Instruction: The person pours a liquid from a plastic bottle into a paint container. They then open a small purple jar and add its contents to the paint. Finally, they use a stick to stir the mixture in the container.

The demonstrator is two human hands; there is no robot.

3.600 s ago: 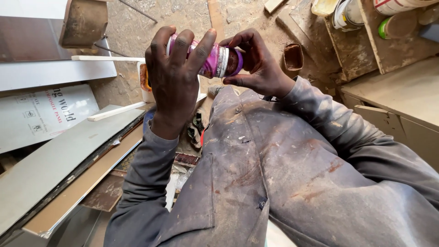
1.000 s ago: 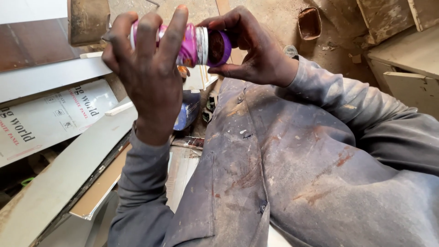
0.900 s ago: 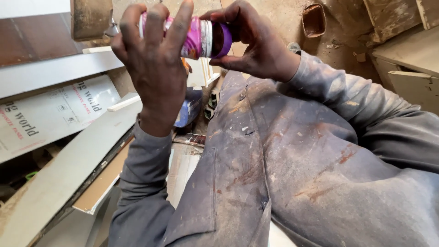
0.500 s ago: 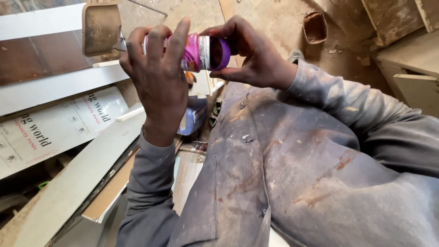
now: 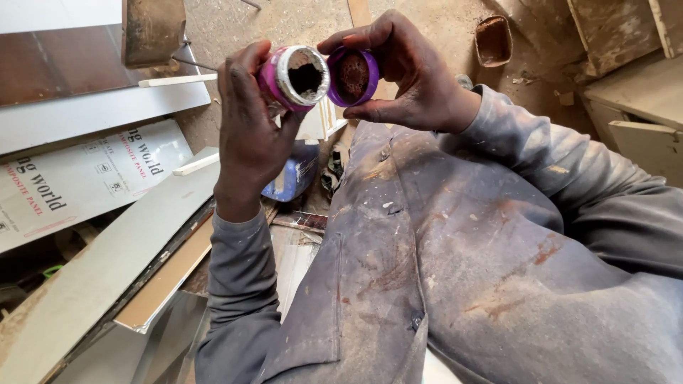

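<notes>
Left hand (image 5: 249, 135) grips the pink can (image 5: 295, 75), mouth open; right hand (image 5: 405, 78) pinches its purple lid (image 5: 353, 76).

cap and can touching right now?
Apart. Head view shows a narrow gap between the purple cap in the right hand and the can in the left hand.

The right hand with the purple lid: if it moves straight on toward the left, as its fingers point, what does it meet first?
Most likely the open mouth of the pink can in the left hand. The right hand holds the lid just beside it, with a small gap; depth between them is unclear.
</notes>
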